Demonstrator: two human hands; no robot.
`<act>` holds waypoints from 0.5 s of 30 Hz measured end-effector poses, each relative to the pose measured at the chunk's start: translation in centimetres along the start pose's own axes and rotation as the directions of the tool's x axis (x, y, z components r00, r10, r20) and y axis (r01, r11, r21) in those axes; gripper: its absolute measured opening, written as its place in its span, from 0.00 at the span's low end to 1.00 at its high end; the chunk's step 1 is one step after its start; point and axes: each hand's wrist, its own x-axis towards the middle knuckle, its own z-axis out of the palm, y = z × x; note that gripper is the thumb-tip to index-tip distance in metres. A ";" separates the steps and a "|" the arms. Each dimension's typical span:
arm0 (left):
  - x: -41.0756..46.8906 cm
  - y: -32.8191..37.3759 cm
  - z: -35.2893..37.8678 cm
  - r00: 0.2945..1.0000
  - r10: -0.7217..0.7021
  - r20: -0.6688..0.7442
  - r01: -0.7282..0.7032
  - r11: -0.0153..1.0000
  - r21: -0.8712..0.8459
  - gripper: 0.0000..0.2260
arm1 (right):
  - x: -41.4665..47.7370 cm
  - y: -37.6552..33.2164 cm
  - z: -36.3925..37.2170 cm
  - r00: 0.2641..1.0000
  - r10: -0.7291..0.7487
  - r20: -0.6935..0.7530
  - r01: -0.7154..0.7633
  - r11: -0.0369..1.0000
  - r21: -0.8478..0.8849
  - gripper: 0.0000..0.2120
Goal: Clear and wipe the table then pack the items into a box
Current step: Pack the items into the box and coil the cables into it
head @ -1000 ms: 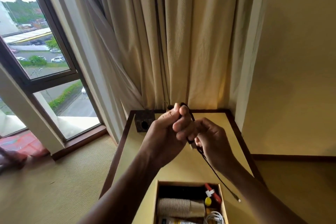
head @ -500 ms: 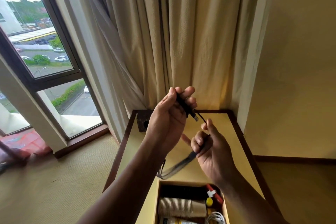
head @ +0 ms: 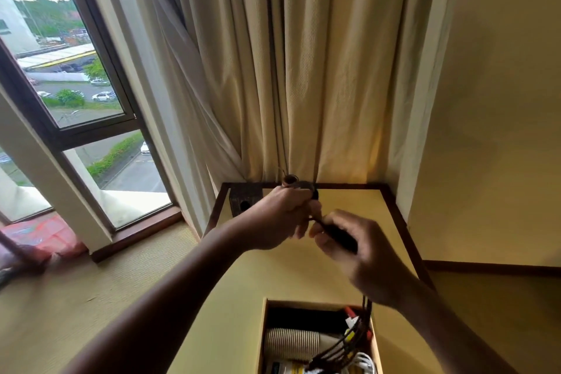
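Both my hands hold a black cable [head: 340, 235] above the yellow table [head: 249, 276]. My left hand [head: 282, 215] is closed on one end of it near the table's far edge. My right hand [head: 355, 249] grips a dark stretch of it, and the rest of the cable hangs in blurred loops below this hand, over the box. The open cardboard box [head: 262, 334] stands at the table's near edge. Inside it lie a stack of ribbed paper cups [head: 293, 341], white cords [head: 361, 363] and small red and yellow items.
A dark block [head: 244, 200] with a round hole sits at the table's far left corner. Cream curtains [head: 303, 70] hang right behind the table. A window [head: 76, 85] is at the left, a plain wall at the right, and carpet surrounds the table.
My left hand has dropped lower and toward the table's far edge. My right hand has closed around the cable, and the loose loops now hang over the box instead of beside my left wrist.
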 end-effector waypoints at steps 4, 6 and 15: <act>-1.4 -0.7 -0.1 0.980 0.014 0.196 0.087 0.863 -0.497 0.17 | 0.6 0.4 -2.6 0.991 -0.089 -0.099 0.079 0.991 -0.105 0.08; -1.8 -0.6 0.1 0.952 0.101 0.288 0.111 0.764 -0.636 0.16 | 1.0 1.0 -2.8 0.975 -0.159 -0.155 0.140 0.982 -0.131 0.12; -1.9 2.9 3.7 0.983 0.128 -0.128 -0.127 -0.018 -0.992 0.11 | 1.1 4.2 3.9 0.957 -0.033 -0.288 0.002 0.994 -0.110 0.18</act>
